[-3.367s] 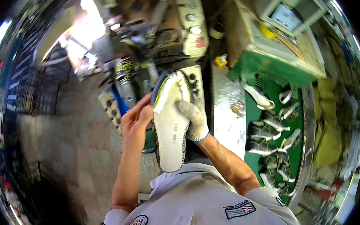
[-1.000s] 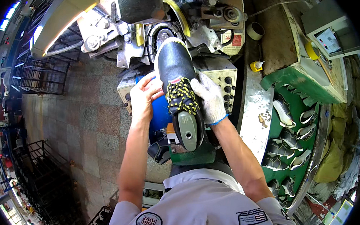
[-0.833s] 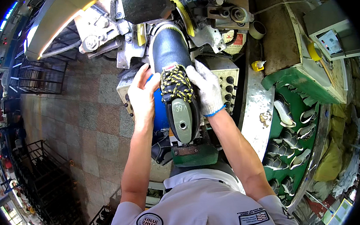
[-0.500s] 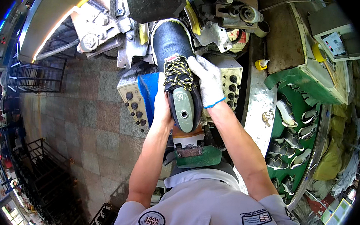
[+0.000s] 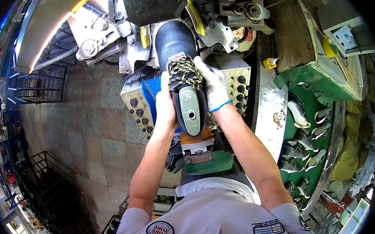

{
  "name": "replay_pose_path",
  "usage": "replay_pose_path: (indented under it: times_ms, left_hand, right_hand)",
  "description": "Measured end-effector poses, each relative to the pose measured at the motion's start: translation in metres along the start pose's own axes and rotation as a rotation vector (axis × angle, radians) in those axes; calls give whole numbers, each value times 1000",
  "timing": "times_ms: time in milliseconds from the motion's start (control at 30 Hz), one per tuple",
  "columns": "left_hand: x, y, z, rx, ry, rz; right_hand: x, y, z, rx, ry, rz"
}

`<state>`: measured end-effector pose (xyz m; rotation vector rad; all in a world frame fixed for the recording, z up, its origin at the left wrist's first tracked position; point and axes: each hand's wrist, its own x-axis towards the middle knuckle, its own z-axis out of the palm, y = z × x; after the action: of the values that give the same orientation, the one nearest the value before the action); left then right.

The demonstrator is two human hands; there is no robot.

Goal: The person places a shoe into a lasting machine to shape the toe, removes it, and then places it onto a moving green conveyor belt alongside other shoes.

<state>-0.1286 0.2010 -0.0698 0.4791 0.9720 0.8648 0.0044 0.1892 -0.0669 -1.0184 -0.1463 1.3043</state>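
Note:
A black leather shoe [image 5: 176, 41] with black-and-yellow laces sits on a grey-green last [image 5: 190, 113] that has a round hole near its heel end. Its toe points away from me, under the dark plate [image 5: 150, 2] of a machine and between yellow-edged metal parts. My left hand [image 5: 165, 104] grips the shoe's left side, its fingers partly hidden beneath. On the opposite side, near the laces, my right hand [image 5: 214, 81] holds the shoe; it wears a white glove with a blue cuff.
Control boxes with black knobs [image 5: 238, 81] flank the shoe. A green pad [image 5: 210, 163] juts out below the heel. To the right, several shoe uppers lie on a green surface [image 5: 290, 129] beside a metal ledge [image 5: 271, 110]. A lit lamp housing [image 5: 56, 18] hangs at upper left.
The view has shifted slightly, so the machine appears a little farther left. Both hands keep their hold on the shoe, which stays at the machine with little visible movement.

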Motion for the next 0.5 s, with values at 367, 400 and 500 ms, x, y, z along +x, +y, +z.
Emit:
replay_pose_path:
  times_ms: [367,400,500]
  left_hand:
    - [26,-28,-27,61,-177,283]
    - [26,-27,-24,19,-211,276]
    - [27,-25,-25,-5,-314,322]
  right_hand:
    - [7,35,-13,-174,29,-97]
    - [10,37,-16,-157,26,-111]
    - [13,34,-19,-244,11,-184]
